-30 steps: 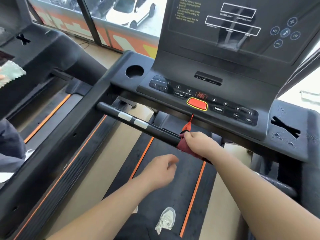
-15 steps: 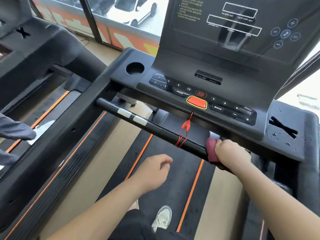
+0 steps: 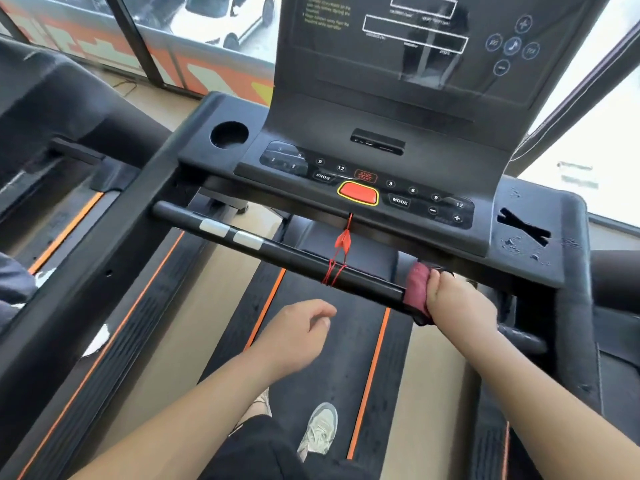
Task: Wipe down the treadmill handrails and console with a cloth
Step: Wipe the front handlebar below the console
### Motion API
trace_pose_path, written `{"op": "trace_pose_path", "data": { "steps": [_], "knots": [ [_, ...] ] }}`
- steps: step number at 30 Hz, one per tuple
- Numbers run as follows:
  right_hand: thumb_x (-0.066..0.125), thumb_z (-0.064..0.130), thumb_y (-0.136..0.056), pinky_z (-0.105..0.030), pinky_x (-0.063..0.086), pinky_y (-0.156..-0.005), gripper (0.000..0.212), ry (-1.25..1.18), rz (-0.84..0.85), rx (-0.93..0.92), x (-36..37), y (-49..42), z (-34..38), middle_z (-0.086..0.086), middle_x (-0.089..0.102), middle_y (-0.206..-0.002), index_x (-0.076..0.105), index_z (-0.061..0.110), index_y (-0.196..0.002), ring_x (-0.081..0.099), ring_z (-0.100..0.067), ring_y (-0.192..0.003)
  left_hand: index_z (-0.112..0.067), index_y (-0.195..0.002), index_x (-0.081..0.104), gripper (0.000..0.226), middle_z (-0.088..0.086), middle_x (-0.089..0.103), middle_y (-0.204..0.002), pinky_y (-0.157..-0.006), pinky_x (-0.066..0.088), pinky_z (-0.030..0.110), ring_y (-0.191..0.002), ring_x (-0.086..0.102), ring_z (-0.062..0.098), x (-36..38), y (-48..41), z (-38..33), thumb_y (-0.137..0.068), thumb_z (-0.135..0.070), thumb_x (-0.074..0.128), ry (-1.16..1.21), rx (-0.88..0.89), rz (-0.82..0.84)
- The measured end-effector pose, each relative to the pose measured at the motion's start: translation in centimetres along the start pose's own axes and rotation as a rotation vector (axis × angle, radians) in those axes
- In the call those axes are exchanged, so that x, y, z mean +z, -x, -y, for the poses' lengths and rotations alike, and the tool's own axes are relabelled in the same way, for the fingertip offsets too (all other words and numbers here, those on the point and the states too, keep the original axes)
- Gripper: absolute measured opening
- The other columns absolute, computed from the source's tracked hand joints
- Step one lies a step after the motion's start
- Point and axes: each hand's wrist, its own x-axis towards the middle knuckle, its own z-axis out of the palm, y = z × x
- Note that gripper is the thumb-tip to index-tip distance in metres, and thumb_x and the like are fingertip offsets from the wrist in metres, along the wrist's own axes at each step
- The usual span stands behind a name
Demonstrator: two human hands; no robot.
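A black front handrail (image 3: 284,252) with two silver sensor pads runs across the treadmill below the console (image 3: 374,188). My right hand (image 3: 457,303) grips a dark red cloth (image 3: 417,289) wrapped round the handrail's right end. My left hand (image 3: 298,336) hovers over the belt with loosely curled fingers and holds nothing. The console carries a red stop button (image 3: 357,193), number keys and a dark screen (image 3: 408,46) above. A red safety cord (image 3: 341,252) hangs from the console and loops round the handrail.
A round cup holder (image 3: 229,134) sits at the console's left; a cross-shaped slot (image 3: 523,226) marks its wet right wing. The black belt (image 3: 311,358) with orange stripes lies below, my shoe (image 3: 320,429) on it. Another treadmill (image 3: 52,109) stands to the left.
My right hand slid the cloth along the handrail from its middle, past the red cord, to the right end. My left hand stayed hovering over the belt.
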Motion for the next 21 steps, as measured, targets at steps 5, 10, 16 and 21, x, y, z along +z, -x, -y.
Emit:
{"op": "trace_pose_path", "data": {
  "steps": [5, 10, 16, 21],
  "knots": [
    [0.04, 0.021, -0.099, -0.045, 0.052, -0.08, 0.026, -0.293, -0.329, -0.189, 1.0, 2.3, 7.8, -0.01, 0.068, -0.097, 0.064, 0.011, -0.099, 0.067, -0.035, -0.089, -0.03, -0.123, 0.068, 0.027, -0.021, 0.069, -0.116, -0.098, 0.047, 0.018, -0.108, 0.062, -0.007, 1.2, -0.7, -1.2, -0.101, -0.02, 0.055, 0.004, 0.059, -0.068],
    [0.047, 0.027, -0.099, -0.038, 0.05, -0.093, 0.028, -0.317, -0.464, -0.334, 2.3, 2.4, 4.6, -0.004, 0.073, -0.11, 0.069, 0.013, -0.108, 0.069, -0.024, -0.102, -0.033, -0.1, 0.068, 0.014, -0.022, 0.072, -0.094, -0.089, 0.052, 0.025, -0.092, 0.065, -0.005, 1.6, -1.4, -1.3, -0.096, -0.02, 0.063, 0.044, 0.032, -0.202],
    [0.057, 0.009, -0.087, -0.04, 0.049, -0.071, 0.022, -0.17, -0.33, -0.083, 0.2, 5.7, -1.4, -0.005, 0.059, -0.064, 0.057, 0.018, -0.066, 0.063, -0.032, -0.063, -0.036, -0.107, 0.067, 0.016, -0.02, 0.072, -0.102, -0.094, 0.055, 0.028, -0.096, 0.067, -0.006, 3.7, -1.2, -3.9, -0.092, -0.032, 0.071, 0.147, 0.043, -0.108],
    [0.047, 0.035, -0.105, -0.032, 0.041, -0.061, 0.034, -1.002, -0.009, -0.09, -2.2, 7.7, 3.0, 0.006, 0.058, -0.064, 0.05, 0.019, -0.076, 0.054, -0.013, -0.063, -0.03, -0.113, 0.066, 0.036, -0.01, 0.077, -0.108, -0.087, 0.058, 0.026, -0.104, 0.072, 0.008, 5.5, -0.1, -6.4, -0.083, -0.023, 0.085, 0.474, 0.056, 0.032]
  ]
}}
